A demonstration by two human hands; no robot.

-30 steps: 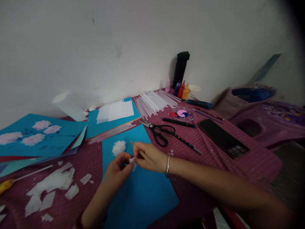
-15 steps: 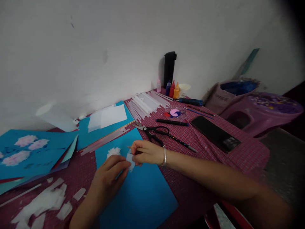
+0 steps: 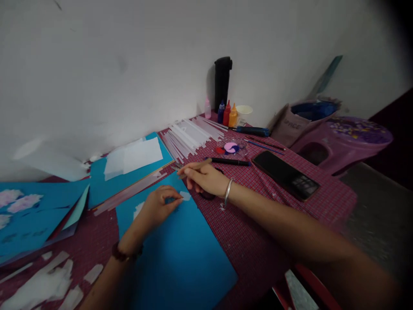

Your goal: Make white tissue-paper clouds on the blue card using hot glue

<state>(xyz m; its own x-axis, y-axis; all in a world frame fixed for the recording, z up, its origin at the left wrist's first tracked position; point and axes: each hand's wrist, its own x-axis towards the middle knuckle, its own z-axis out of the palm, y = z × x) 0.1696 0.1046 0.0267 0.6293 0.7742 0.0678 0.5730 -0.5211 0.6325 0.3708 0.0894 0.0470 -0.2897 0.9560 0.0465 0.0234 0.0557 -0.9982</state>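
A blue paper sheet (image 3: 180,254) lies in front of me on the red checked cloth. My left hand (image 3: 158,207) rests on it with thumb and fingers pinched on a small white paper piece (image 3: 185,196). A white fluffy patch (image 3: 138,210) on the sheet is partly hidden behind this hand. My right hand (image 3: 204,177) hovers just beyond the sheet's far corner, fingers closed round a thin stick (image 3: 201,162) that points toward the wall. The black scissors (image 3: 206,196) lie under this hand, mostly hidden.
Behind are white paper strips (image 3: 189,135), a black pen (image 3: 230,162), a paint dish (image 3: 230,147), small colour bottles (image 3: 226,113), a black flask (image 3: 222,81) and a phone (image 3: 285,174). A purple stool (image 3: 345,140) stands right. White scraps (image 3: 41,284) and blue sheets (image 3: 35,215) lie left.
My right hand has pulled away from the left and moved back over the scissors with the stick. My left hand stays on the blue sheet with the white piece. The view has shifted right.
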